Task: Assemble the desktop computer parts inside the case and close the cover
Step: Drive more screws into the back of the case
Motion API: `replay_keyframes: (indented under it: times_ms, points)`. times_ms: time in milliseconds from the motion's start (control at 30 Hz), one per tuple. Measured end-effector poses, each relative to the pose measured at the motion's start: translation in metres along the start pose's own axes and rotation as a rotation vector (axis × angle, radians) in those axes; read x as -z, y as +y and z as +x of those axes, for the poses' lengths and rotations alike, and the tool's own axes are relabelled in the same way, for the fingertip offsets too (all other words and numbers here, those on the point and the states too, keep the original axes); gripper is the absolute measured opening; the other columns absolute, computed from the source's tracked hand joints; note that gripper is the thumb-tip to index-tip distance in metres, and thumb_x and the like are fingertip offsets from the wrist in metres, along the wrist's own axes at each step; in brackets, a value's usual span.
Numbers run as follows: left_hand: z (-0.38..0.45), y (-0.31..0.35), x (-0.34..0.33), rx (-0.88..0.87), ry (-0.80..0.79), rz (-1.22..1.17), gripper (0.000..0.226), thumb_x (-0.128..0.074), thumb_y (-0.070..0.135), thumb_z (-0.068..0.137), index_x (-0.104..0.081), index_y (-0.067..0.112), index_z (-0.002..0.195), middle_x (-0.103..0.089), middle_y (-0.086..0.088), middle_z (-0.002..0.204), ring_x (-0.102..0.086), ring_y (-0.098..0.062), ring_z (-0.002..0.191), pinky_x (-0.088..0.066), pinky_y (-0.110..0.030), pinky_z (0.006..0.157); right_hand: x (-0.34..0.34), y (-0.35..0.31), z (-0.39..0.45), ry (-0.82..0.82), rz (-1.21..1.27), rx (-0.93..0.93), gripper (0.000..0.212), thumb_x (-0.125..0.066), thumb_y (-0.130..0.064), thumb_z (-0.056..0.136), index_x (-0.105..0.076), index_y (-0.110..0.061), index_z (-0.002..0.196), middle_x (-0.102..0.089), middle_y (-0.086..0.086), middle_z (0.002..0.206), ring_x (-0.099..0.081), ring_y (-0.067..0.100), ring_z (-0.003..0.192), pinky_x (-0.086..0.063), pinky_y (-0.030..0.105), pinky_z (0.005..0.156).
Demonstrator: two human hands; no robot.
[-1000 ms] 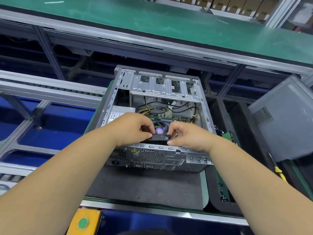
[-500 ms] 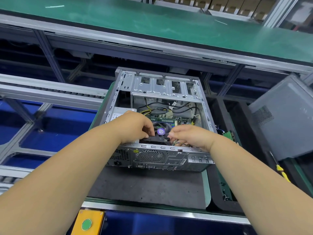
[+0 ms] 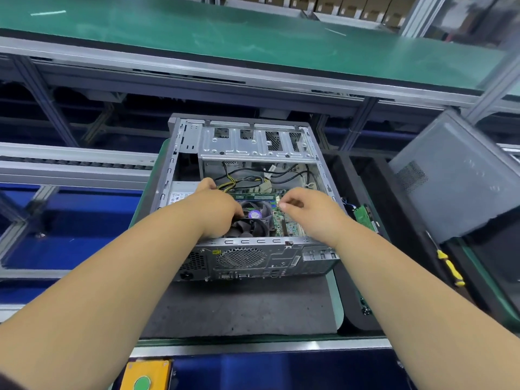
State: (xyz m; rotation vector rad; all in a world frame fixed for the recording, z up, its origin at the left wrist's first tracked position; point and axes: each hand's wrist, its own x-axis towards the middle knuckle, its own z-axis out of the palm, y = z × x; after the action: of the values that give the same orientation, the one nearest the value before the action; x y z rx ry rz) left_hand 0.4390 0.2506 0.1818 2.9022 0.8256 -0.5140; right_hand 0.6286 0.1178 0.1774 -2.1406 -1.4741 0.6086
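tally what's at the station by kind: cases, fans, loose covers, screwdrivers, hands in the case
Open computer case: 1
Cooler fan: 1
Loose side cover: 1
Yellow-handled screwdriver: 1
Hands inside the case: 2, left hand and right hand
Total: 6

case (image 3: 247, 257) on mat (image 3: 239, 308) | fan (image 3: 254, 219) in case | cover (image 3: 455, 175), screwdriver (image 3: 448, 264) right of case

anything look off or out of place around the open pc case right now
One thing: a small green circuit board with thin wires lies outside the open grey metal computer case, beside its right wall, not mounted inside. The grey side cover leans tilted at the right, off the case. No damage shows.
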Motion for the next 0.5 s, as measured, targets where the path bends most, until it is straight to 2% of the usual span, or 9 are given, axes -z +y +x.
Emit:
replay_keyframes:
  times_ms: [67, 200, 267, 333, 400, 500]
  points:
    - [0.001, 0.000, -0.001, -0.008, 0.041, 0.012, 0.060, -0.039, 0.003, 0.086, -0.054, 0.040, 0.132, -0.065, 0.010, 0.119, -0.052, -0.015, 0.113, -0.015, -0.037, 0.108, 0.007, 0.001, -0.008, 0.122, 0.051, 0.027, 0.008, -0.060, -0.033, 0.095, -0.068, -0.032, 0.096, -0.066, -0.017, 0.091, -0.060, 0.001, 0.088, -0.050, 0.030, 0.080]
    - [-0.001, 0.010, 0.006, -0.026, 0.295, -0.156, 0.033, -0.051, 0.029, 0.096, -0.059, 0.035, 0.127, -0.061, 0.008, 0.127, -0.054, -0.019, 0.117, -0.026, -0.038, 0.109, 0.028, 0.013, -0.028, 0.403, 0.143, 0.023, 0.009, -0.069, -0.023, 0.088, -0.069, -0.032, 0.086, -0.067, -0.012, 0.086, -0.062, 0.003, 0.083, -0.052, 0.027, 0.079]
    - [-0.006, 0.023, 0.012, -0.056, 0.431, -0.315, 0.024, -0.061, 0.038, 0.091, -0.065, 0.037, 0.115, -0.064, 0.013, 0.115, -0.059, -0.017, 0.109, -0.040, -0.038, 0.100, 0.040, 0.027, -0.039, 0.547, 0.185, -0.013, 0.010, -0.073, -0.021, 0.084, -0.069, -0.029, 0.080, -0.066, -0.010, 0.080, -0.060, 0.003, 0.075, -0.051, 0.024, 0.073]
    - [-0.009, 0.040, 0.018, -0.080, 0.559, -0.436, 0.006, -0.070, 0.038, 0.084, -0.065, 0.040, 0.086, -0.062, 0.019, 0.088, -0.061, -0.011, 0.087, -0.048, -0.030, 0.076, 0.051, 0.043, -0.050, 0.630, 0.231, -0.076, 0.012, -0.076, -0.024, 0.081, -0.067, -0.027, 0.075, -0.064, -0.009, 0.073, -0.056, 0.002, 0.067, -0.047, 0.022, 0.066]
    - [-0.008, 0.061, 0.020, -0.093, 0.612, -0.531, 0.018, -0.073, 0.037, 0.081, -0.058, 0.038, 0.071, -0.058, 0.018, 0.075, -0.058, -0.004, 0.075, -0.047, -0.027, 0.065, 0.060, 0.061, -0.061, 0.656, 0.266, -0.144, 0.020, -0.075, -0.032, 0.083, -0.064, -0.022, 0.070, -0.060, -0.007, 0.066, -0.052, 0.004, 0.061, -0.042, 0.021, 0.062]
    - [-0.001, 0.093, 0.019, -0.135, 0.637, -0.601, 0.023, -0.070, 0.043, 0.082, -0.056, 0.034, 0.067, -0.059, 0.013, 0.071, -0.055, -0.002, 0.070, -0.045, -0.025, 0.059, 0.068, 0.086, -0.079, 0.628, 0.259, -0.196, 0.039, -0.059, -0.044, 0.093, -0.059, -0.016, 0.066, -0.061, -0.001, 0.064, -0.054, 0.009, 0.062, -0.042, 0.029, 0.062]
